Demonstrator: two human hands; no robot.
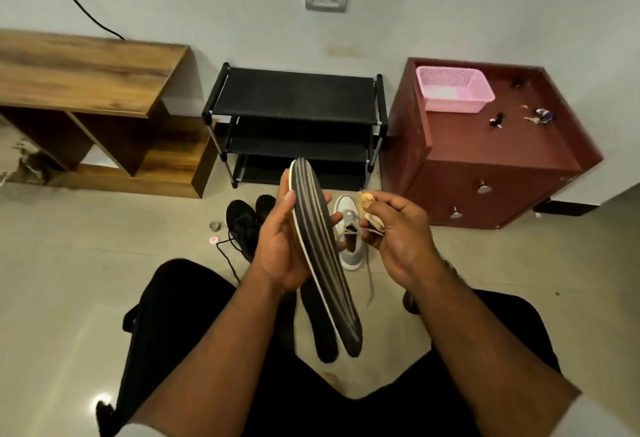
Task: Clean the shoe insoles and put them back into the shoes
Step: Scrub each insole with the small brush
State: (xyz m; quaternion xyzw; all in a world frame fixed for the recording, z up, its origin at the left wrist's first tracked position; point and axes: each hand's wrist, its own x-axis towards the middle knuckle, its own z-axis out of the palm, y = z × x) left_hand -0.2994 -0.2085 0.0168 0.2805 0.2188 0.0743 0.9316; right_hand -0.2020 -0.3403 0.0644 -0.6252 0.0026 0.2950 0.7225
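Two insoles in play: one dark striped insole [320, 256] held up edge-on in the left hand [280, 246], thumb and fingers curled round its middle; a second insole [320, 329] lies on the floor just behind it, between the knees. Right hand [394, 232] pinches a crumpled yellowish cloth [369, 213] in curled fingers, just beside the held insole, not touching it. Judged step: wiping the held insole, cleaning phase; neither insole is back in a shoe. Next move calls for bringing cloth to the striped face and steadying the insole against the stroke. Beyond the hands, a white-grey shoe [349, 239] and black shoes [247, 225] sit on the glossy beige tile floor [86, 280]. Further back, against the wall: a wooden bench [90, 69], black shoe rack [294, 97], maroon cabinet [485, 187] carrying a pink basket [453, 90].
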